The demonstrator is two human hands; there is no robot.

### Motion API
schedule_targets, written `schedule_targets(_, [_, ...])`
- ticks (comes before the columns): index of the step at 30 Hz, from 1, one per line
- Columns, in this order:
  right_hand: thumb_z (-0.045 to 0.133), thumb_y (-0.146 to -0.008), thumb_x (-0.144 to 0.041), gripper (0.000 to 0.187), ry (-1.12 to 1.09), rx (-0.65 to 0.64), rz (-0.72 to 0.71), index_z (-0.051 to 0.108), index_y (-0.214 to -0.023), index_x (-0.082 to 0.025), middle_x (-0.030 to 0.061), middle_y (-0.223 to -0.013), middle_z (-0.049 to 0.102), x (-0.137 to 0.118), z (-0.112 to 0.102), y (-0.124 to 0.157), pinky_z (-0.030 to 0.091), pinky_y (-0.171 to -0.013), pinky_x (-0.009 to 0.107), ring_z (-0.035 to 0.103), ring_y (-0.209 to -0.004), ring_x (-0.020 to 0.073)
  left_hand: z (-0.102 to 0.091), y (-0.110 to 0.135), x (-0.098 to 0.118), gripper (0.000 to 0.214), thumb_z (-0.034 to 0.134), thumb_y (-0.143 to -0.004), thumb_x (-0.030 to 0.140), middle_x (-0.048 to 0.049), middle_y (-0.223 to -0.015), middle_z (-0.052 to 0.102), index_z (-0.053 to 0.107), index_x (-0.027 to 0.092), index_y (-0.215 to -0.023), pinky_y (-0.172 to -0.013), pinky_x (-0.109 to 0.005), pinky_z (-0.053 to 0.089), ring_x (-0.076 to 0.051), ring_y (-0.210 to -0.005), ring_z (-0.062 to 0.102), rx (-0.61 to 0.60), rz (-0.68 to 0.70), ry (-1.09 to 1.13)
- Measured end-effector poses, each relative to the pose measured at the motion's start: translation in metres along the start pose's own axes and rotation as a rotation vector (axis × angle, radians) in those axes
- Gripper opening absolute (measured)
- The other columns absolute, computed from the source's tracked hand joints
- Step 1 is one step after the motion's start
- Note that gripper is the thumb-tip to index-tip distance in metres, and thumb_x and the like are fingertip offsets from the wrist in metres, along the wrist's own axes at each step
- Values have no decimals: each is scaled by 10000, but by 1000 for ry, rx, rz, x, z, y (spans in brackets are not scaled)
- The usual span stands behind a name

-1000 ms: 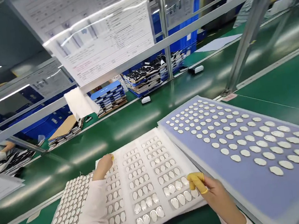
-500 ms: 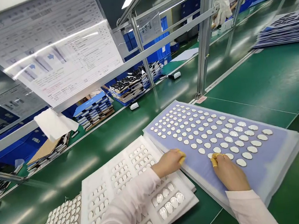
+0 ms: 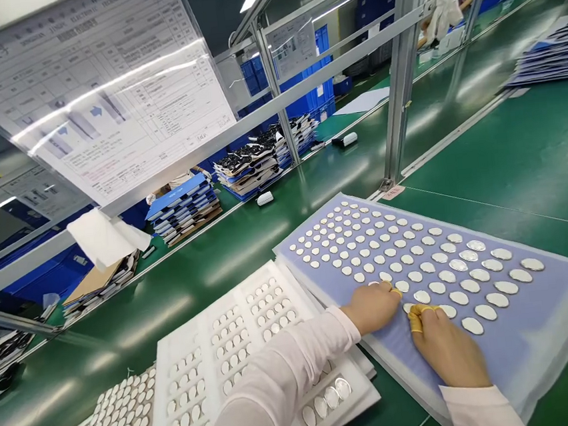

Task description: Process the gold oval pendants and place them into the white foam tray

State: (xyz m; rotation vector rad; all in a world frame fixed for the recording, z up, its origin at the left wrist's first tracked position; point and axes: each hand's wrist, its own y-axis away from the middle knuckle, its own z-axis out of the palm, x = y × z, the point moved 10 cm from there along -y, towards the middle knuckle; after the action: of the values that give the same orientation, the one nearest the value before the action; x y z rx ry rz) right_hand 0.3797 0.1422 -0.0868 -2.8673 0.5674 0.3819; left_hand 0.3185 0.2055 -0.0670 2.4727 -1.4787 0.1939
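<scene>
A blue sheet (image 3: pixel 527 340) lies to my right on white foam, carrying rows of silver oval discs (image 3: pixel 435 269). Both my hands rest on its near left part. My left hand (image 3: pixel 371 306), in a white sleeve with yellow finger cots, has its fingers curled and pinched at a disc in the near rows. My right hand (image 3: pixel 445 348), also with yellow cots, is curled with its fingertips pressed down just beside the left hand. What either pinch holds is hidden. To the left, partly under my left arm, lies a white foam tray (image 3: pixel 203 344) with pockets of discs.
Another tray (image 3: pixel 118 420) packed with discs lies at the near left. Green conveyor belt (image 3: pixel 499 152) runs behind. An aluminium post (image 3: pixel 401 74) and rail carry a hanging instruction sheet (image 3: pixel 102 96) and a white cloth (image 3: pixel 105 238). Stacks of blue trays (image 3: pixel 183 208) stand beyond.
My view swung right from the white tray to the blue sheet. Both hands moved from the white tray onto the blue sheet, and the left hand has come closer to the right.
</scene>
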Motion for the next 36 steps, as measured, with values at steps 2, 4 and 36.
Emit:
schedule_targets(2, [381, -982, -275, 302, -7, 4, 7, 631, -857, -160, 146, -829, 687, 1, 0, -1, 431, -543, 353, 672, -657, 270, -2, 0, 1, 274, 441, -896, 68, -182, -1074, 633, 645, 127, -1069, -729, -383, 522, -269, -884, 645, -1, -8, 20])
schedule_targets(4, [406, -959, -295, 287, -18, 9, 19, 634, -846, -161, 155, -834, 692, 2, 0, -2, 439, -540, 361, 679, -672, 284, -6, 0, 2, 237, 506, -875, 106, -172, -1023, 636, 661, 141, -1050, -686, -377, 510, -260, -812, 634, -1, -27, 57])
schedule_targets(36, [549, -882, -52, 254, -1078, 22, -1002, 594, -1018, -261, 30, -852, 642, -238, -122, 130, 514, -562, 264, 573, -636, 150, -83, 320, -7, 371, 627, -914, 531, 5, -815, 460, 496, 186, -872, -663, -251, 402, -92, -692, 448, 610, -245, 1416])
